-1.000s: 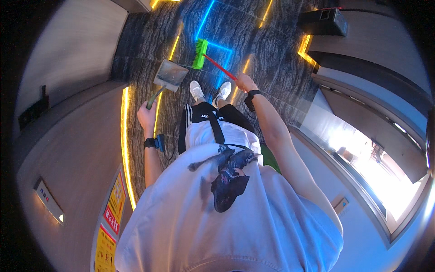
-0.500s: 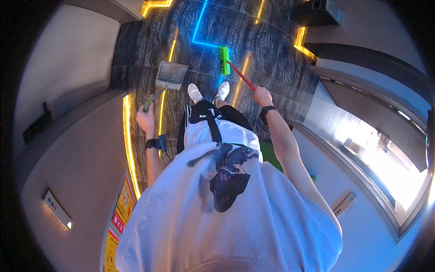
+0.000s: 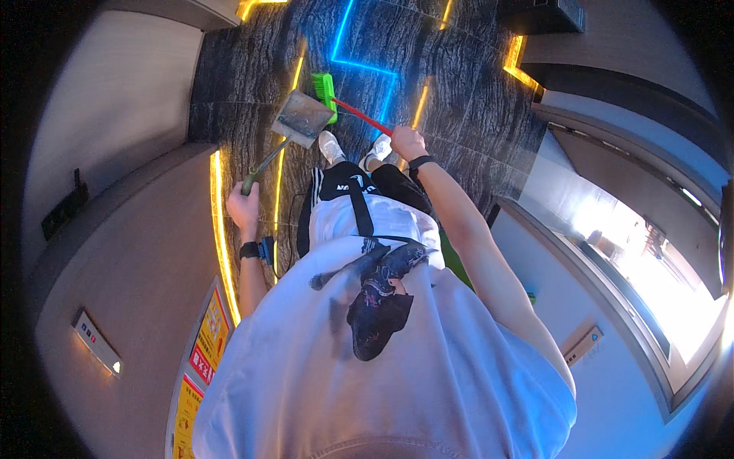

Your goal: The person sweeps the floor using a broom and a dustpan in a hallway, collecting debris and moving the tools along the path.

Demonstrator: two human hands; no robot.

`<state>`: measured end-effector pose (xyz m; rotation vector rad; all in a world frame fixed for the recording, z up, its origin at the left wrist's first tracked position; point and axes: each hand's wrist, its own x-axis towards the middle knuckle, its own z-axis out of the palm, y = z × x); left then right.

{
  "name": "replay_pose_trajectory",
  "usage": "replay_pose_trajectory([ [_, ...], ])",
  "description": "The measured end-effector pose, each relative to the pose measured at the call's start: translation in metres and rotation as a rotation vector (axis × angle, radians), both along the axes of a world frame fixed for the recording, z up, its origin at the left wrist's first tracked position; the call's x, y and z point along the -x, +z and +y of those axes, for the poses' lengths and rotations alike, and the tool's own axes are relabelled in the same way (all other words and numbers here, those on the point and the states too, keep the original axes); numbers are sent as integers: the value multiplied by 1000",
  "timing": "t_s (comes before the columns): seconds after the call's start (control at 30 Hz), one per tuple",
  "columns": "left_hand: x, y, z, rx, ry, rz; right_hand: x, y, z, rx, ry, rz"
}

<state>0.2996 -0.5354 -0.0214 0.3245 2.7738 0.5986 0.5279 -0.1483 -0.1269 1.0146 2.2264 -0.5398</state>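
My left hand point(image 3: 243, 205) is closed round the green grip of a dustpan point(image 3: 303, 118), whose flat grey metal pan is held out ahead of my feet, turned toward the right. My right hand point(image 3: 407, 141) is wrapped round the red handle of a broom point(image 3: 324, 88). The broom's bright green head is at the far right edge of the pan, its bristles pointing left. Part of the head is behind the pan's corner. Whether bristles and pan touch, I cannot tell.
Dark streaked floor tiles point(image 3: 451, 99) carry yellow and blue strips of light. A wall point(image 3: 122, 229) runs along the left, with yellow and red posters point(image 3: 209, 336) low down. On the right are a white wall point(image 3: 550, 306) and a bright opening. A dark box point(image 3: 543, 15) is at the far right.
The broom has swept left with my right hand, from out on the floor to the dustpan. The pan has tilted and shifted slightly right toward it.
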Motion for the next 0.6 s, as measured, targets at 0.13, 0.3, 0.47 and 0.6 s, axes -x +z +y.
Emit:
replay_pose_trajectory([
  [0.13,-13,2,7,-17,-14,-13,-42,-6,27,-47,-90,-30],
  [0.3,-35,-6,38,100,49,39,-116,9,74,-5,-148,-79],
  [0.47,-45,-8,95,43,50,0,-192,20,122,-41,-169,-191],
  [0.6,-39,1,138,-40,2,99,-217,37,146,-48,-219,-181],
])
